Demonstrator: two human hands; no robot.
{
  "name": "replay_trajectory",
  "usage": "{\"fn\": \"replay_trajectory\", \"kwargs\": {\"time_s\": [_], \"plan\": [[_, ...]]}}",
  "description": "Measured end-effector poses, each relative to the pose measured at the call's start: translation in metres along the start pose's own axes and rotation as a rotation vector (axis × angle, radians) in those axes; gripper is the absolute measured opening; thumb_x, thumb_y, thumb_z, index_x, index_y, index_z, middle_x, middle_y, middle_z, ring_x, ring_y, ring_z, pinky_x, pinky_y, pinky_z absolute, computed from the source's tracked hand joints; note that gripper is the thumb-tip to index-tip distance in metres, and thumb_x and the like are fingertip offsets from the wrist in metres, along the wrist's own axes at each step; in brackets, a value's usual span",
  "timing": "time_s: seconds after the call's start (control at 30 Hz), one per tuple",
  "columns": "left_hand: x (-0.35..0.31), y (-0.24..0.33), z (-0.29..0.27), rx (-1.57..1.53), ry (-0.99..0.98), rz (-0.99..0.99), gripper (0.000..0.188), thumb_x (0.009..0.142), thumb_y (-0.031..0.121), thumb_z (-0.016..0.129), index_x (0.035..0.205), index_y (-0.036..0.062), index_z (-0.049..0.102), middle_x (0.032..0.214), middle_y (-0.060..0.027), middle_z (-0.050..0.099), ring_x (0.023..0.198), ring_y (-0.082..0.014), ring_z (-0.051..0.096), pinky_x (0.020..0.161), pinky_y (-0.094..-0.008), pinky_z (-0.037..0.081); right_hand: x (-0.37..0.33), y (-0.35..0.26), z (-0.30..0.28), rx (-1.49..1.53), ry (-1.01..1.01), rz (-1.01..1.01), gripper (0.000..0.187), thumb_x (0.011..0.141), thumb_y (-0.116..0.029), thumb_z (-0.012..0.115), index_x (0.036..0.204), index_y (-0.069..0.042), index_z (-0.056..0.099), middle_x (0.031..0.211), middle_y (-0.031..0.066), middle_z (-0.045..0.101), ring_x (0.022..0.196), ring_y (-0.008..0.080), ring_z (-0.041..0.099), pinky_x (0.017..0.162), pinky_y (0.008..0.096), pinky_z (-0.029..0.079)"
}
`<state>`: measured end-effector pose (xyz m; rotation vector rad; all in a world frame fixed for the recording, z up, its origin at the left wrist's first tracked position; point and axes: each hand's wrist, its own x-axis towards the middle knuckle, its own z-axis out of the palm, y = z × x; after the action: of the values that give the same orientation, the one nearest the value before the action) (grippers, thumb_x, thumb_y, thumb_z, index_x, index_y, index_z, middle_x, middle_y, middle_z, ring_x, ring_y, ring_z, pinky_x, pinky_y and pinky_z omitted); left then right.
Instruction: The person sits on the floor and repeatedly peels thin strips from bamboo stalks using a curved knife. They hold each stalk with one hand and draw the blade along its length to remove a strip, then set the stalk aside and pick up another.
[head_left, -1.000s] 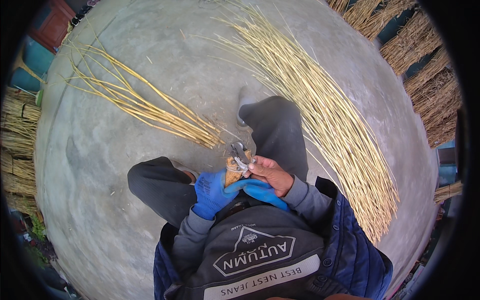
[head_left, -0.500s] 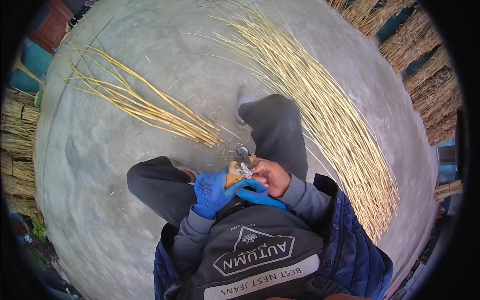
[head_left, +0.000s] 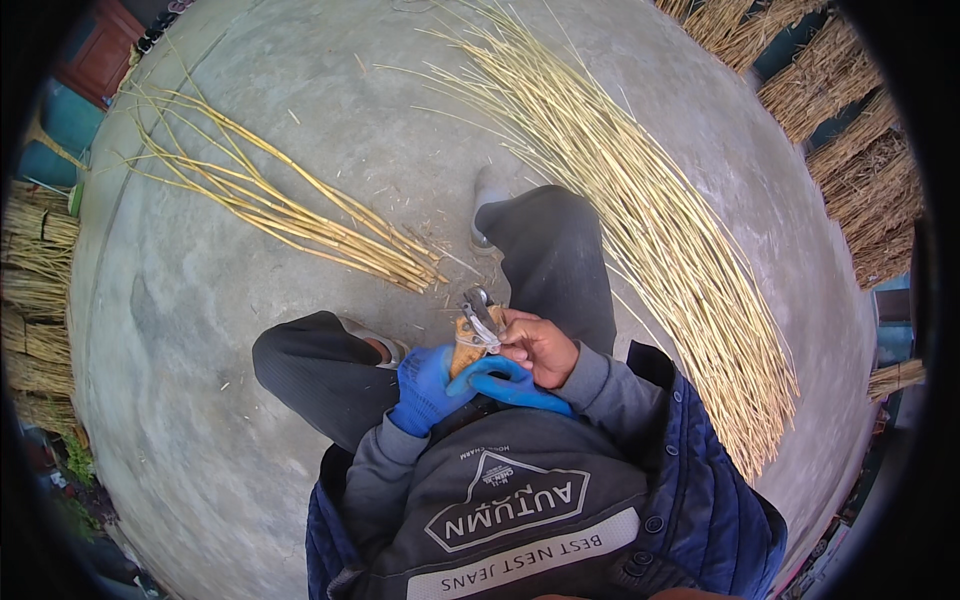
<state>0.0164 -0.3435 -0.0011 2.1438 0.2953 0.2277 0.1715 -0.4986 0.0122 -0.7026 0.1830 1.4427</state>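
Note:
I sit on a concrete floor with my knees drawn up. My left hand (head_left: 425, 385), in a blue glove, grips the orange handles of a pair of pruning shears (head_left: 478, 322) held above my lap. My bare right hand (head_left: 540, 347) pinches the shears near their metal head. A loose blue glove (head_left: 515, 387) lies curved under my right hand, against my grey sweatshirt. No reed is visible between the blades.
A small bundle of yellow reeds (head_left: 290, 215) lies on the floor to my front left. A long thick sheaf of reeds (head_left: 650, 210) runs along my right. Dry bundles (head_left: 35, 290) are stacked at the left edge and more bundles (head_left: 850, 130) at the upper right.
My hands have shifted only slightly around the shears. The reeds on the floor have not moved.

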Motion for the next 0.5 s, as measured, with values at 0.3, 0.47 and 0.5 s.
{"fn": "replay_trajectory", "kwargs": {"time_s": [0.3, 0.47, 0.5], "plan": [[-0.001, -0.006, -0.001, -0.012, -0.048, -0.079, 0.036, 0.076, 0.034, 0.085, 0.098, 0.0083, 0.073, 0.081, -0.0153, 0.071, 0.071, -0.0350, 0.070, 0.064, -0.0421, 0.054, -0.002, 0.006, 0.002, -0.104, -0.029, -0.091, 0.030, 0.097, -0.014, 0.060, 0.124, 0.001, 0.057, 0.091, 0.0039, 0.063, 0.061, 0.0044, 0.049, 0.052, 0.0201, 0.038], [-0.001, 0.000, -0.002, -0.062, -0.013, -0.131, 0.032, 0.077, 0.030, 0.085, 0.094, 0.0069, 0.072, 0.080, -0.0158, 0.071, 0.070, -0.0340, 0.070, 0.064, -0.0420, 0.055, -0.025, -0.001, 0.005, -0.652, -0.101, -0.177, 0.041, 0.097, -0.021, 0.068, 0.130, 0.000, 0.055, 0.115, 0.0104, 0.064, 0.103, 0.0158, 0.061, 0.092, 0.0305, 0.048], [-0.001, 0.001, -0.002, -0.045, -0.014, -0.148, 0.031, 0.077, 0.029, 0.085, 0.093, 0.0066, 0.072, 0.080, -0.0159, 0.071, 0.071, -0.0340, 0.070, 0.065, -0.0421, 0.055, -0.031, -0.006, 0.003, -0.927, -0.147, -0.186, 0.045, 0.097, -0.022, 0.070, 0.132, 0.000, 0.054, 0.118, 0.0114, 0.063, 0.110, 0.0181, 0.059, 0.098, 0.0329, 0.046]]}}
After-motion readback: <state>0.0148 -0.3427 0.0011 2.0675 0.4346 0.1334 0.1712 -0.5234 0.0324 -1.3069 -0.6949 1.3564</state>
